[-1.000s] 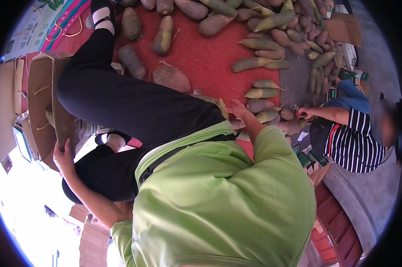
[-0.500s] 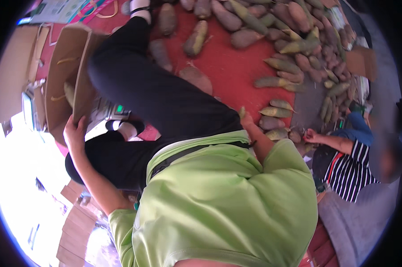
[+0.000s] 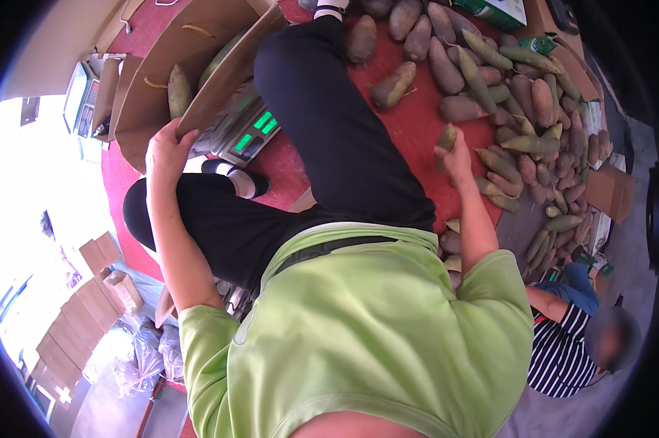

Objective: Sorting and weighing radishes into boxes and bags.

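Observation:
My left hand pinches the near rim of an open cardboard box. Inside the box lie green radishes, one of them showing whole beside a yellow cord handle. The box sits tilted on a digital scale with lit green digits. To the right of my thigh, my right hand is closed around a stubby green radish, held above the red floor covering. Just beyond that hand spreads a large heap of long radishes, green and brownish, with a few single ones apart from it.
A co-worker in a striped shirt sits at the lower right. Another scale stands at the far left. Flattened cardboard and plastic bags lie at lower left. Several boxes border the heap on the right.
My right hand has come up and away from my hip, and the radish in it now shows clearly. My left hand stays on the box rim. The whole view has shifted.

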The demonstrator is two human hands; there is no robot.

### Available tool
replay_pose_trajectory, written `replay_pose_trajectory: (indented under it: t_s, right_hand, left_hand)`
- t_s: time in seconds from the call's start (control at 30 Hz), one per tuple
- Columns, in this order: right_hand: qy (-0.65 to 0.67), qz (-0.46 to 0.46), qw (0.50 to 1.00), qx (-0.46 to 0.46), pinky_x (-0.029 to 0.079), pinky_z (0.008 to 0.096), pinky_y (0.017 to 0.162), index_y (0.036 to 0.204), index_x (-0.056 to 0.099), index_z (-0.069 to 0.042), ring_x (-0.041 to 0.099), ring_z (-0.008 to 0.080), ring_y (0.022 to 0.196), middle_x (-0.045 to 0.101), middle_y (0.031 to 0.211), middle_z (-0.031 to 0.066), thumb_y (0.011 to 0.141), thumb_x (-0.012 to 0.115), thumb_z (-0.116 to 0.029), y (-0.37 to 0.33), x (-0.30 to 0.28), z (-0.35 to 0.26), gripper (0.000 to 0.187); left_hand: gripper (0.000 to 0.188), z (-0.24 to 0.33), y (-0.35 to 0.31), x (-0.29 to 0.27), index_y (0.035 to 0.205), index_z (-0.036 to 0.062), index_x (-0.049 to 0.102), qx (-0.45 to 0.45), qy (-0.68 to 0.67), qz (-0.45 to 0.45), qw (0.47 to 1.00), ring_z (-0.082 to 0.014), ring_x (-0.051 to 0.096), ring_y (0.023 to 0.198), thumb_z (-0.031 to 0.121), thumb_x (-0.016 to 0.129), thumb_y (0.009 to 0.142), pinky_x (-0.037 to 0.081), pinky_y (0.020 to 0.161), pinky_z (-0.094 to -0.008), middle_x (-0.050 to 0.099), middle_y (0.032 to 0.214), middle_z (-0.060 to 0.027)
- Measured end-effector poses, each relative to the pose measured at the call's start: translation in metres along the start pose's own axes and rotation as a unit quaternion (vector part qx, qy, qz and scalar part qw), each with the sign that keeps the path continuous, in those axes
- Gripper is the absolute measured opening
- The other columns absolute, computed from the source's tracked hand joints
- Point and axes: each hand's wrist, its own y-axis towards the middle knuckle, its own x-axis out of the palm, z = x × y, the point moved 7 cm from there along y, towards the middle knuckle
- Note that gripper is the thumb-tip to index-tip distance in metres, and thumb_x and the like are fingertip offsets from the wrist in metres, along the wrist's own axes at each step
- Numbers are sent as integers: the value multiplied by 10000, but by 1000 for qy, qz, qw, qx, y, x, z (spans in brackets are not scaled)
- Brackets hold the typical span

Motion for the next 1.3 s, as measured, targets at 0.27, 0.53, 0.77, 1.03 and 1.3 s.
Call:
replay_pose_trajectory:
  t_s: [0.27,0.53,0.77,1.03,1.3]
  right_hand:
    - [103,123,948,-275,465,338,897,1262,481,-74,595,242,1047,606,1151,113,758,749,-115,48,-83,-228,572]
    - [314,70,832,-452,474,285,861,1245,491,-49,580,124,986,593,1104,40,823,693,-42,30,-103,-404,467]
    - [493,-129,765,-393,486,294,857,1216,460,-52,566,129,975,568,1055,51,797,700,6,8,-58,-507,487]
    - [332,-126,846,-398,469,301,886,1143,552,12,585,170,966,613,1043,92,846,693,-145,49,1,-522,364]
    - [247,-84,923,-284,481,250,811,1177,572,-31,600,129,953,641,1049,62,886,649,-150,113,-56,-397,323]
  left_hand:
    - [277,0,0,-2,1041,95,680,14,-17,1,1000,-319,660,848,241,676,806,490,760,-405,692,873,-145]
    - [278,-3,1,-4,1026,91,677,23,-22,11,999,-349,636,820,244,682,794,477,735,-428,662,810,-172]
    - [304,-1,-3,-9,1076,109,681,11,-44,4,999,-344,643,887,222,678,794,487,792,-413,679,896,-175]
    - [312,-8,-7,-14,1069,72,677,36,-70,37,996,-335,650,903,210,681,789,492,803,-393,683,932,-173]
    - [306,-7,-6,-19,1061,51,679,34,-77,34,996,-305,671,883,194,683,789,503,784,-361,694,922,-161]
